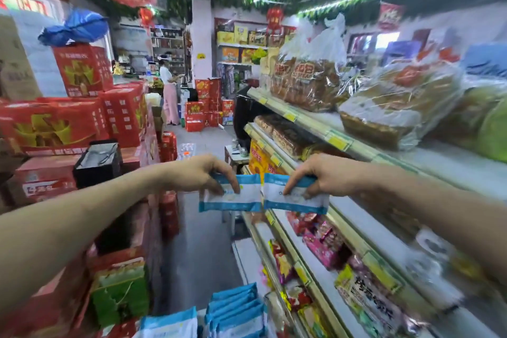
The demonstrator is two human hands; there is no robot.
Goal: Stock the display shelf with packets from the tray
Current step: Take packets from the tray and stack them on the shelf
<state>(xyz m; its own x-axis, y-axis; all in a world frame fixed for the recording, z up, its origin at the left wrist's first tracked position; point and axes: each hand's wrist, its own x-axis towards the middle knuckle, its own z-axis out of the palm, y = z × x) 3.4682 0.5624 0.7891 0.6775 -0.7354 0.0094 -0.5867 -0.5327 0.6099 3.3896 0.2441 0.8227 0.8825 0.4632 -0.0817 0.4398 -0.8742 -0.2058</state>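
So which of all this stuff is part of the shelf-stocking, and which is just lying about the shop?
Part of the job: left hand pinching the left packet; right hand pinching the right packet; spare packets below; shelf.

Just lying about: red boxes; bread bags; umbrella; black bag.

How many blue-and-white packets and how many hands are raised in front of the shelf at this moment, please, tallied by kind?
Blue-and-white packets: 2, the left packet and the right packet
Hands: 2, the left hand and the right hand, each pinching one packet
Total: 4
The stacked packets lower down overlap too much to count.
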